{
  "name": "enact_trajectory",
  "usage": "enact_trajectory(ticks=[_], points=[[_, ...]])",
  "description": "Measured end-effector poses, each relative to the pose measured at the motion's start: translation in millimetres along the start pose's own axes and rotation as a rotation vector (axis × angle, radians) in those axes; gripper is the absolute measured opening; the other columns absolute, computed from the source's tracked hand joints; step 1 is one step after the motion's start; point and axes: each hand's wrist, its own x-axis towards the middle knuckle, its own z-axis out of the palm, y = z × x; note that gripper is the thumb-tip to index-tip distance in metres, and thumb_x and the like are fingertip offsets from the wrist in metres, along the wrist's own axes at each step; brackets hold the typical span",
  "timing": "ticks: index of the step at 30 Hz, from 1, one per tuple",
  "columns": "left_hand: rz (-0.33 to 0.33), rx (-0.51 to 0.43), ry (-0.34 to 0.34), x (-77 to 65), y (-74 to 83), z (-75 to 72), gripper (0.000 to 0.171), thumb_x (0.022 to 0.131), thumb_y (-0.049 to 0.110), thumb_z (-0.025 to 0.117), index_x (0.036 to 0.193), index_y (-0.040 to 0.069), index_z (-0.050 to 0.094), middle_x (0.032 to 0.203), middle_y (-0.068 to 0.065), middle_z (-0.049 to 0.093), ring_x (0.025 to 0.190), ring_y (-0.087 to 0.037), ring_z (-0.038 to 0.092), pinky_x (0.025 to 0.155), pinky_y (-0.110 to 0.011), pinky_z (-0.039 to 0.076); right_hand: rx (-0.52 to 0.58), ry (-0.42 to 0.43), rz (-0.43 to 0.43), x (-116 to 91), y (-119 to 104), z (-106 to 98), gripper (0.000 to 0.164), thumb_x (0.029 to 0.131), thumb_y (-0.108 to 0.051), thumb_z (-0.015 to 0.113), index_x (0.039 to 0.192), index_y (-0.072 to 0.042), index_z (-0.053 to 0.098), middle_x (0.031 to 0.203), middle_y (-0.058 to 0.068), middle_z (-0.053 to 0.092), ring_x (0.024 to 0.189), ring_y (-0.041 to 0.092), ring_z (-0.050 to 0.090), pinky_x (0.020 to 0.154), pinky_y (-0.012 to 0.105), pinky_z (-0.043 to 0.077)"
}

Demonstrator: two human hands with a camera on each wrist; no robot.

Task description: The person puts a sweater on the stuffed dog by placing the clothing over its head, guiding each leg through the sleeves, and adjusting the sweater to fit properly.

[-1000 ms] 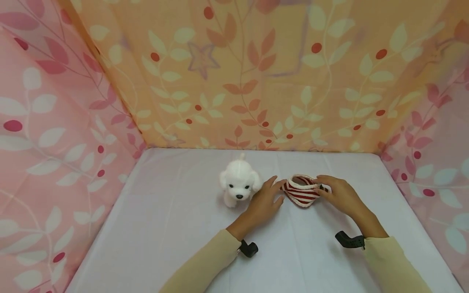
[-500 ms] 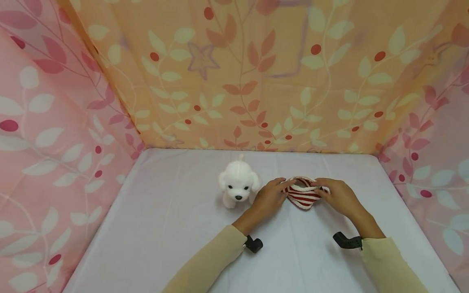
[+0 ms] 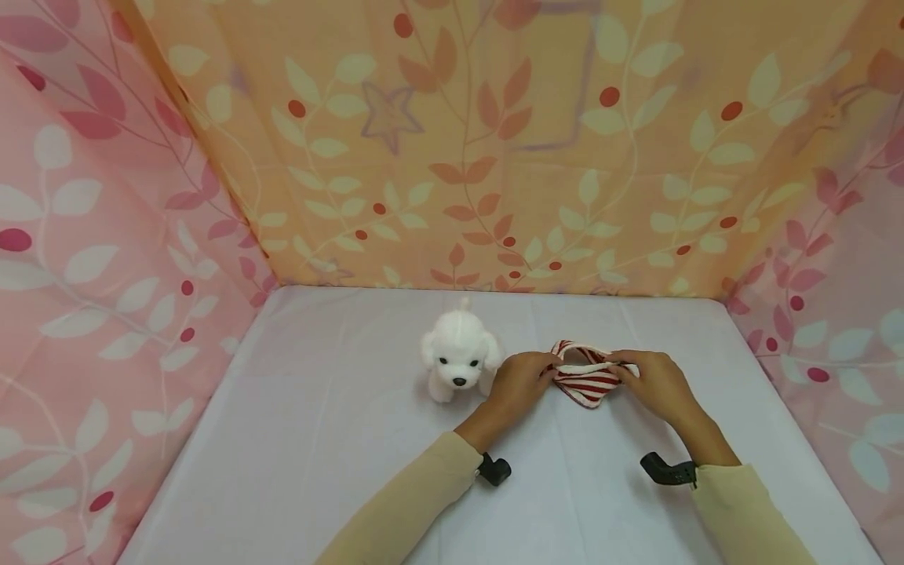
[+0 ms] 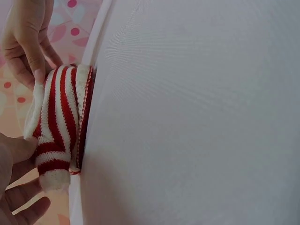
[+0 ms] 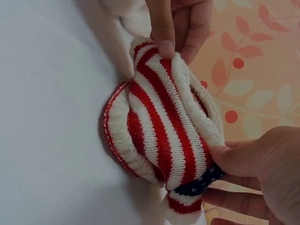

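Observation:
Both hands hold a small knitted sweater [image 3: 586,386], striped red and white, just above the white tabletop. My left hand [image 3: 521,384] pinches the collar edge on its left side, thumb in front. The right hand [image 3: 657,383] grips the opposite side of that white ribbed edge between thumb and fingers. In the right wrist view, a dark blue patch with white flecks [image 5: 199,182] shows by a short sleeve [image 5: 183,208], near the right fingers. Another striped sleeve [image 4: 54,168] lies by the left fingers in the left wrist view. The neck opening faces up and away.
A white plush dog [image 3: 459,353] stands directly left of the left hand, facing forward. The white table [image 3: 339,439] ends at an orange leaf-print curtain [image 3: 466,157] behind, with pink curtains [image 3: 92,275] at both sides. Each wrist carries a black camera [image 3: 494,469].
My left hand has moved right onto the sweater, and its fingers have closed on the edge. The sweater's front edge is now drawn straighter between both hands. The plush dog stays put.

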Motion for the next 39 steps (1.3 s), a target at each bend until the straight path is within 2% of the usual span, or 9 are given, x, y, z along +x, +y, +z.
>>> enact_trajectory(ticks=[6, 13, 15, 19, 22, 27, 30, 34, 39], points=[[0.017, 0.043, 0.042, -1.0, 7.6, -1.9, 0.020, 0.096, 0.025, 0.072, 0.116, 0.025, 0.076, 0.108, 0.013, 0.075, 0.094, -0.003, 0.069, 0.078, -0.017, 0.051, 0.006, 0.075, 0.017, -3.6, -7.6, -9.6, 0.021, 0.090, -0.010, 0.076, 0.111, -0.006, 0.078, 0.107, 0.021, 0.074, 0.082, 0.035, 0.065, 0.068, 0.045, 0.045], [0.074, 0.064, 0.116, 0.2, 26.7, -16.8, 0.018, 0.097, 0.023, 0.072, 0.114, 0.023, 0.077, 0.106, 0.012, 0.075, 0.092, -0.002, 0.070, 0.076, -0.016, 0.052, 0.047, 0.173, -0.030, -6.4, -17.4, -27.8, 0.021, 0.089, -0.010, 0.078, 0.110, -0.006, 0.078, 0.102, 0.018, 0.076, 0.093, 0.040, 0.070, 0.072, 0.049, 0.050], [0.090, 0.061, 0.150, 0.9, 32.9, -24.9, 0.016, 0.097, 0.023, 0.071, 0.113, 0.023, 0.077, 0.105, 0.011, 0.075, 0.092, -0.001, 0.070, 0.075, -0.016, 0.052, 0.061, 0.211, -0.041, -7.7, -19.6, -35.3, 0.021, 0.088, -0.011, 0.080, 0.109, -0.007, 0.079, 0.100, 0.015, 0.076, 0.093, 0.038, 0.071, 0.074, 0.042, 0.051], [0.120, 0.032, 0.214, 0.9, 45.3, -46.2, 0.015, 0.097, 0.023, 0.071, 0.111, 0.021, 0.077, 0.105, 0.011, 0.076, 0.092, -0.002, 0.071, 0.076, -0.015, 0.053, 0.116, 0.242, -0.022, -10.0, -27.5, -53.7, 0.023, 0.088, -0.016, 0.081, 0.109, -0.010, 0.080, 0.099, 0.012, 0.077, 0.093, 0.033, 0.072, 0.071, 0.016, 0.047], [0.141, 0.012, 0.252, -0.4, 52.4, -63.3, 0.014, 0.097, 0.022, 0.072, 0.110, 0.020, 0.077, 0.104, 0.010, 0.076, 0.089, -0.004, 0.071, 0.076, -0.016, 0.053, 0.149, 0.236, -0.002, -11.4, -35.9, -65.3, 0.024, 0.089, -0.021, 0.080, 0.110, -0.011, 0.080, 0.099, 0.011, 0.077, 0.089, 0.018, 0.071, 0.069, 0.007, 0.043], [0.167, 0.001, 0.289, -4.4, 58.2, -87.3, 0.014, 0.096, 0.020, 0.073, 0.109, 0.018, 0.077, 0.105, 0.009, 0.076, 0.092, -0.005, 0.071, 0.080, -0.015, 0.052, 0.205, 0.231, -0.003, -14.4, -49.1, -76.5, 0.021, 0.090, -0.021, 0.080, 0.109, -0.012, 0.080, 0.096, 0.008, 0.078, 0.083, -0.010, 0.061, 0.072, 0.007, 0.045], [0.170, -0.030, 0.305, -6.7, 58.9, -100.8, 0.016, 0.095, 0.020, 0.073, 0.110, 0.016, 0.078, 0.106, 0.006, 0.076, 0.094, -0.007, 0.071, 0.081, -0.015, 0.053, 0.272, 0.232, -0.013, -14.9, -56.9, -80.9, 0.019, 0.089, -0.016, 0.080, 0.108, -0.014, 0.080, 0.091, 0.004, 0.077, 0.079, -0.006, 0.063, 0.073, 0.008, 0.045], [0.174, -0.100, 0.318, -8.7, 55.5, -117.9, 0.018, 0.093, 0.016, 0.076, 0.111, 0.014, 0.078, 0.106, 0.003, 0.076, 0.087, -0.006, 0.070, 0.074, -0.014, 0.051, 0.332, 0.239, -0.040, -13.2, -69.1, -85.5, 0.019, 0.088, -0.011, 0.081, 0.106, -0.016, 0.081, 0.087, 0.001, 0.077, 0.076, 0.002, 0.066, 0.073, 0.009, 0.046], [0.173, -0.126, 0.329, -12.6, 46.8, -138.7, 0.022, 0.089, 0.011, 0.079, 0.111, 0.013, 0.078, 0.100, 0.003, 0.076, 0.078, -0.004, 0.063, 0.069, -0.015, 0.048, 0.357, 0.242, -0.078, -7.6, -89.1, -85.2, 0.020, 0.089, -0.011, 0.079, 0.109, -0.015, 0.080, 0.094, 0.004, 0.077, 0.077, 0.004, 0.067, 0.071, 0.011, 0.049]])
